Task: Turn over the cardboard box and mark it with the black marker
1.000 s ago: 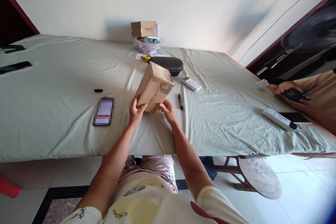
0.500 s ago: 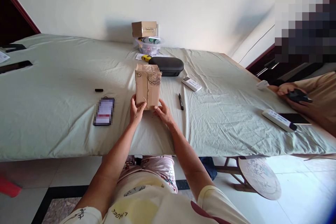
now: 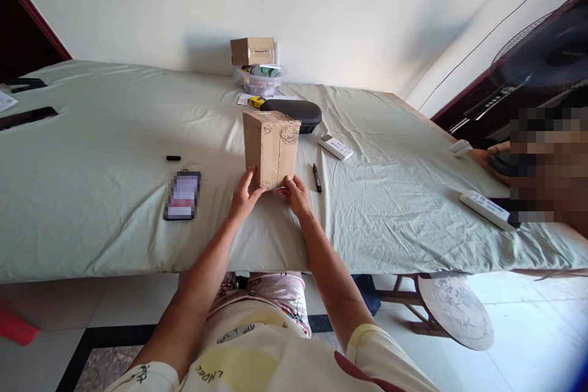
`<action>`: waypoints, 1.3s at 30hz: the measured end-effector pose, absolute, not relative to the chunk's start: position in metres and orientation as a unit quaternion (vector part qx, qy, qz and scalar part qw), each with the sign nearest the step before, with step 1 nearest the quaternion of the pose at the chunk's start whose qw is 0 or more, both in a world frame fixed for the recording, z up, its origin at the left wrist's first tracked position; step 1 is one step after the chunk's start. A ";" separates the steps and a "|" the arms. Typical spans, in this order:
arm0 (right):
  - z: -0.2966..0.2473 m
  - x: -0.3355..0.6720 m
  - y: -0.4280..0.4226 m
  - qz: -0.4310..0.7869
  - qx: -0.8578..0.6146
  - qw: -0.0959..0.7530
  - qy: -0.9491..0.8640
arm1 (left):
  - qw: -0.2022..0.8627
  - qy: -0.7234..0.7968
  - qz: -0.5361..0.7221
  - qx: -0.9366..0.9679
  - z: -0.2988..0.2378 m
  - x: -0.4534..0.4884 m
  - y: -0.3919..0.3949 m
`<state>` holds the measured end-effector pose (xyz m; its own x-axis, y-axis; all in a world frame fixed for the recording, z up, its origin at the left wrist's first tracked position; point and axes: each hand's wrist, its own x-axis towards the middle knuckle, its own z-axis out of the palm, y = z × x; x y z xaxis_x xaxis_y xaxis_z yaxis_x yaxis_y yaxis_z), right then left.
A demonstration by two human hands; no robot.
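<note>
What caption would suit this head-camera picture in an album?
Left hand and right hand hold an upright cardboard box on a cloth-covered table, black marker at its right, phone at its left.

A: Hand status?
B: left hand and right hand are out front, close together and level. Palms face inward, fingers point up and away, clamping from both sides.
A: Arms?
B: left forearm and right forearm are bare and stretched forward. Elbows are wide, and the forearms converge toward the wrists. Wrists are roughly straight.
</note>
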<state>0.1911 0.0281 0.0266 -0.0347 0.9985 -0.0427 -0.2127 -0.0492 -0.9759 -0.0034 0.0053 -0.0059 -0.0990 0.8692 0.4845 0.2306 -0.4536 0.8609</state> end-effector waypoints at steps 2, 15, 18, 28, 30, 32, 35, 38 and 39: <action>0.027 0.193 0.029 0.571 -0.447 0.532 -0.438 | 0.255 0.452 0.575 0.633 -0.007 -0.005 0.005; 0.026 0.197 0.030 0.482 -0.454 0.525 -0.536 | 0.322 0.451 0.641 0.531 -0.003 -0.010 0.009; 0.027 0.199 0.030 0.461 -0.443 0.517 -0.569 | 0.319 0.426 0.670 0.518 0.001 -0.012 0.008; 0.035 0.208 0.026 0.432 -0.434 0.532 -0.585 | 0.239 0.460 0.656 0.548 0.013 -0.016 0.001; 0.037 0.212 0.026 0.434 -0.436 0.529 -0.585 | 0.240 0.451 0.671 0.538 0.015 -0.019 0.001; 0.037 0.214 0.026 0.439 -0.433 0.527 -0.584 | 0.241 0.440 0.689 0.524 0.016 -0.024 0.002; 0.037 0.215 0.027 0.448 -0.425 0.528 -0.583 | 0.216 0.435 0.709 0.511 0.017 -0.030 0.004; 0.036 0.214 0.026 0.455 -0.419 0.528 -0.582 | 0.175 0.431 0.720 0.514 0.018 -0.034 0.004; 0.036 0.214 0.025 0.456 -0.418 0.526 -0.584 | 0.162 0.430 0.720 0.519 0.018 -0.035 0.003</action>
<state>0.2139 0.0251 0.0359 -0.0976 0.9676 0.2329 0.0073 0.2347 -0.9720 -0.0351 0.0034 0.0184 -0.4079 0.6807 0.6085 0.2129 -0.5771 0.7884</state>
